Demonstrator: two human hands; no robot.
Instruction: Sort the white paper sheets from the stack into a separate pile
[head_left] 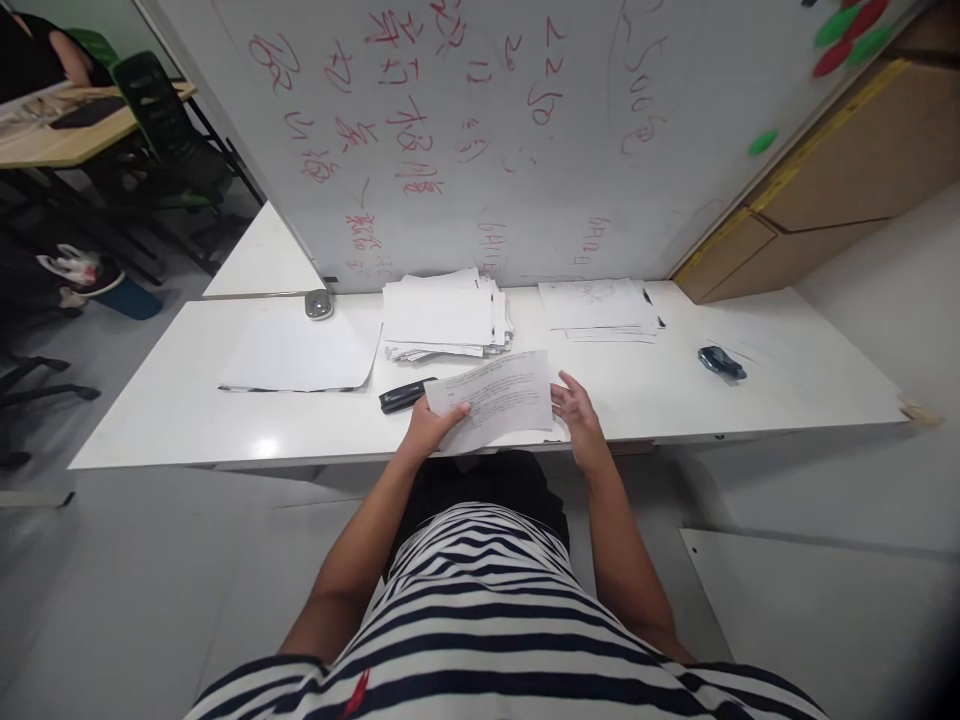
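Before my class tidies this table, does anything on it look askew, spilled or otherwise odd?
Yes, the paper stack in front of the whiteboard looks askew: its edges jut out unevenly, notably on the right side. No spill shows on the white table.

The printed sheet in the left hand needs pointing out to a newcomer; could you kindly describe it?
Find the long white table before the large whiteboard. At the middle of its near edge, in front of the paper stack, the left hand holds the printed sheet. Its rows of text set it apart from the stack's blank-looking top page.
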